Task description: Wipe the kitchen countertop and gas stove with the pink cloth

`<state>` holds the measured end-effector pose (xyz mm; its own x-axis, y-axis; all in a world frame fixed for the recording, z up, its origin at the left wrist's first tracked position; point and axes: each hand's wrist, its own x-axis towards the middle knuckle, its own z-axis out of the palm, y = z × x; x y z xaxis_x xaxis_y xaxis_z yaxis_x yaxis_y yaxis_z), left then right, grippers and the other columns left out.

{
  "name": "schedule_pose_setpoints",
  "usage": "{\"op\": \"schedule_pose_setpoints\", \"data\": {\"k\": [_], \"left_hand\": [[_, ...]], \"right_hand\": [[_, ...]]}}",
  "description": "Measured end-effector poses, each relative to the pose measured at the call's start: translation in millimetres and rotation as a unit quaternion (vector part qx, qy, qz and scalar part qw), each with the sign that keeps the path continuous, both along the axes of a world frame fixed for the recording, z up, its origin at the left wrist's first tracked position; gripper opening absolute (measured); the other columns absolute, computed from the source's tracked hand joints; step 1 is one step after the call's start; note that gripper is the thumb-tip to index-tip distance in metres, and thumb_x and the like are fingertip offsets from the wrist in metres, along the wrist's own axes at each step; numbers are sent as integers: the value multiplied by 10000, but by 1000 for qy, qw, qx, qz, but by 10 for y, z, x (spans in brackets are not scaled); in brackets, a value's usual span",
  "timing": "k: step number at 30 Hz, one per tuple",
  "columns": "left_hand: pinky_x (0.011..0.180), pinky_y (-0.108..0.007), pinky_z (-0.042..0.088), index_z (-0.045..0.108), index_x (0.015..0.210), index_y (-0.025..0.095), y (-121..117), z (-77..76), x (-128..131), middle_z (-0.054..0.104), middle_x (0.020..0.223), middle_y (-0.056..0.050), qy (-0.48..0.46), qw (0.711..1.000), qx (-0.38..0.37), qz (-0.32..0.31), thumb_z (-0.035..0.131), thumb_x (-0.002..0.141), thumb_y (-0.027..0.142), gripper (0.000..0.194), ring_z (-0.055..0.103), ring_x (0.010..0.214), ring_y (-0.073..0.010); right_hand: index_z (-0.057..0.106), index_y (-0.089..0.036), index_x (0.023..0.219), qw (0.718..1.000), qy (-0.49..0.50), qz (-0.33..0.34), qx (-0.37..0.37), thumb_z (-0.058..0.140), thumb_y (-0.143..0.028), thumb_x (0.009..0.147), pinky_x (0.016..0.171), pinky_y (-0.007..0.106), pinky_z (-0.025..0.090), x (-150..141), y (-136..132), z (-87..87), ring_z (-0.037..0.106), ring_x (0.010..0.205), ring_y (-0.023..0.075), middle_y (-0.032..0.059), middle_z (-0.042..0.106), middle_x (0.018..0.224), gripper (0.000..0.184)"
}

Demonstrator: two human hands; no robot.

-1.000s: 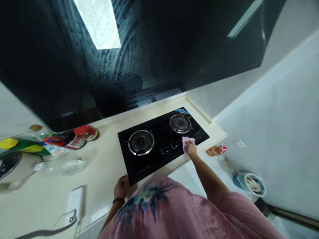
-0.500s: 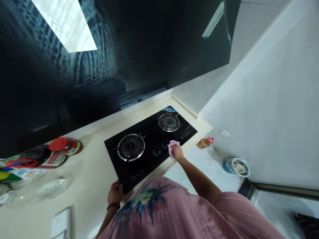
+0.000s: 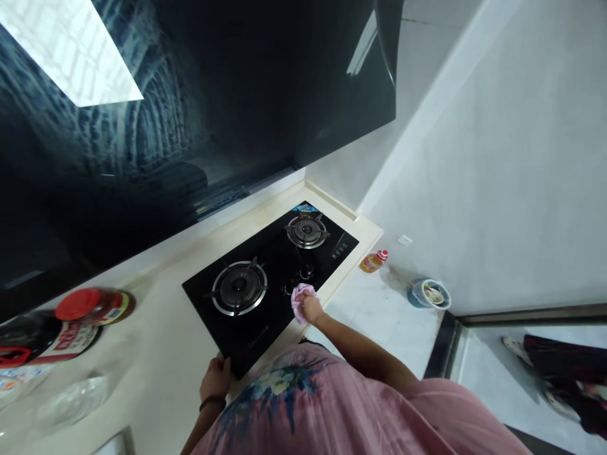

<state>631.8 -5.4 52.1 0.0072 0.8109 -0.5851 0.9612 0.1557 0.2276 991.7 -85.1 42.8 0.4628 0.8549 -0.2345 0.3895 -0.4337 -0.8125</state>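
1. The right hand (image 3: pixel 312 308) is partly closed, its fingers bent and gathered on a crumpled pink cloth (image 3: pixel 298 298), which it has hold of.
2. The cloth lies beneath and around the fingertips, with most of its visible part spreading out to the left of the hand; the wrist and forearm stay clear of it.
3. Cloth and hand are at the front edge of the black gas stove (image 3: pixel 275 259), just beside the control knob (image 3: pixel 306 270) and on its near side.
4. The left burner (image 3: pixel 239 287) is to the left of the cloth, apart from it; the right burner (image 3: pixel 306 230) sits farther back, beyond the knob.
5. The left hand (image 3: pixel 217 380) is at the stove's near left corner, well apart from the cloth. Its fingers look bent, with the tips at the stove's edge; whether they grip that edge, I cannot tell.
6. Left of the stove, a red-lidded jar (image 3: pixel 97 306) lies on the pale counter (image 3: pixel 156 328).
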Motion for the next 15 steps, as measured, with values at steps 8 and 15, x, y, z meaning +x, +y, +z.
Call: {"op": "schedule_pose_setpoints", "data": {"k": [8,15], "left_hand": [[764,-320,550,664,857,242,38,64,-19,825,1004,-131,-33,999,-3,-20,502,1045,378,283,798,1005,-300],[769,-278,544,693,897,241,4,-17,282,771,859,-29,-122,986,70,-92,546,1029,360,231,761,854,-217]], "right_hand": [[813,-213,1107,997,5,73,-4,748,-98,625,1046,433,555,-503,14,-76,691,1037,238,81,711,1181,500],[771,-269,1296,991,58,119,25,807,-158,629,863,337,601,-816,-17,-60,669,808,167,25,780,1091,677]]}}
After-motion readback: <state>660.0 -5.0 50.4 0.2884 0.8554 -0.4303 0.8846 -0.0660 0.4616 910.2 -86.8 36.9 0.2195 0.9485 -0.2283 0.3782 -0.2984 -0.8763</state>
